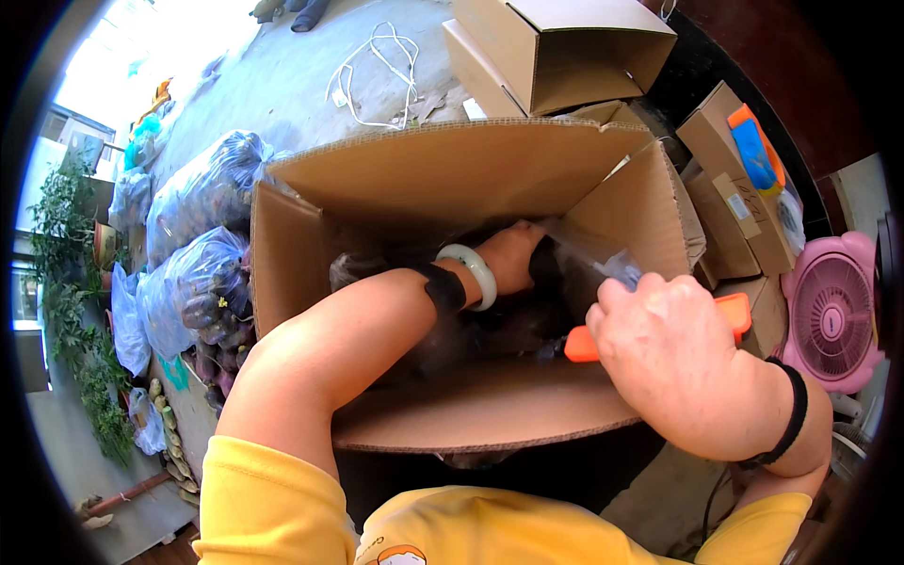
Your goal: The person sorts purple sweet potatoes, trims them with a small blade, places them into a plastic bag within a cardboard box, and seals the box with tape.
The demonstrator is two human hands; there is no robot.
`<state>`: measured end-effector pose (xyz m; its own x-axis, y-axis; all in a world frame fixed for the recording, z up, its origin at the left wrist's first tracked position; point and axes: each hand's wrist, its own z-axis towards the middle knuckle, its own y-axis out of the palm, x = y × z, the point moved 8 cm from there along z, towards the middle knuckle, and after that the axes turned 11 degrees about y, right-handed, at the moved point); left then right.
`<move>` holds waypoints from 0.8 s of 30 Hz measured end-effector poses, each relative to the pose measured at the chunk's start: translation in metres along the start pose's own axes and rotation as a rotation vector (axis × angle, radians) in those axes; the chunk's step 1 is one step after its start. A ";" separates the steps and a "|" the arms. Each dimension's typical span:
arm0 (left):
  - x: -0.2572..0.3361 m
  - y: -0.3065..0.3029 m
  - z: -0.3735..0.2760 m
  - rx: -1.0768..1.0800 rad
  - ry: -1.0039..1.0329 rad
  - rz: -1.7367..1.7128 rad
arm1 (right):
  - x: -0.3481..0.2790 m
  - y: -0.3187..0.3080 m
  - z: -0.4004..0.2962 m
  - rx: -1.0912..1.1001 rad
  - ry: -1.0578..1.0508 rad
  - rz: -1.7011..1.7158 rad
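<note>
An open cardboard box (pixel 459 152) stands before me, its flaps raised. My left hand (pixel 510 254), with a pale bangle (pixel 472 272) at the wrist, reaches down inside and touches clear plastic; its fingertips are hard to see. Over the box's right side my right hand (pixel 660 346) is closed around an orange-handled tool (pixel 580 345), whose dark tip points left into the box; its kind is not plain. The same hand also grips bunched clear plastic film (pixel 614 268), which stretches down towards my left hand. Dark contents lie in shadow at the bottom of the box.
Clear bags of dark purple produce (pixel 212 296) stand at the left, by green plants (pixel 70 296). More cardboard boxes (pixel 593 67) are beyond and at the right, where an orange and blue tape dispenser (pixel 757 150) lies. A pink fan (pixel 832 318) and a white cord (pixel 374 70) are nearby.
</note>
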<state>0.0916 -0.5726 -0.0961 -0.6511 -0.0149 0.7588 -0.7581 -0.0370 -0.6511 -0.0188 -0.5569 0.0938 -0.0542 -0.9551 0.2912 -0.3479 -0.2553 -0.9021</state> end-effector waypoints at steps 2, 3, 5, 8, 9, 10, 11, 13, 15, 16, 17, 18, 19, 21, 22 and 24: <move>0.008 -0.007 0.002 -0.008 0.134 0.001 | -0.001 0.000 0.004 0.022 0.026 -0.029; 0.017 -0.020 0.002 -0.007 0.189 0.002 | -0.003 -0.002 0.006 0.032 0.032 -0.033; 0.032 -0.040 -0.005 -0.443 0.009 0.286 | -0.006 -0.005 0.011 0.054 0.041 -0.030; 0.056 -0.081 -0.016 -0.649 -0.051 0.538 | -0.003 -0.020 0.010 0.174 0.031 0.004; 0.070 -0.112 -0.029 -0.509 -0.038 0.442 | -0.005 -0.025 0.009 0.200 0.014 0.023; 0.097 -0.137 -0.041 -0.427 0.039 0.464 | -0.007 -0.031 0.006 0.266 0.003 0.049; 0.104 -0.152 -0.044 -0.266 0.096 0.463 | -0.004 -0.029 0.005 0.253 0.032 0.083; 0.121 -0.199 -0.098 -0.003 0.176 0.208 | -0.011 -0.048 0.001 0.270 0.035 0.228; 0.124 -0.228 -0.150 0.097 0.177 0.199 | -0.008 -0.050 -0.006 0.239 0.079 0.254; 0.130 -0.242 -0.179 0.123 0.195 0.248 | -0.008 -0.054 -0.012 0.252 0.085 0.285; 0.133 -0.250 -0.216 0.208 0.134 0.267 | -0.011 -0.061 -0.018 0.277 0.075 0.327; 0.138 -0.255 -0.251 0.300 0.071 0.291 | -0.012 -0.064 -0.021 0.254 0.089 0.358; 0.132 -0.254 -0.290 0.501 -0.135 0.202 | -0.017 -0.071 -0.024 0.254 0.078 0.397; 0.096 -0.241 -0.373 0.695 -0.326 0.091 | -0.028 -0.083 -0.033 0.258 0.057 0.450; 0.074 -0.227 -0.415 0.745 -0.467 0.027 | -0.032 -0.088 -0.038 0.261 0.047 0.467; 0.048 -0.190 -0.486 0.860 -0.576 -0.046 | -0.043 -0.097 -0.041 0.279 0.016 0.466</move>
<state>0.1863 -0.0806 0.0576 -0.3342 -0.4628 0.8211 -0.3510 -0.7474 -0.5641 -0.0212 -0.4844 0.1822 -0.1580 -0.9749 -0.1569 -0.0224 0.1624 -0.9865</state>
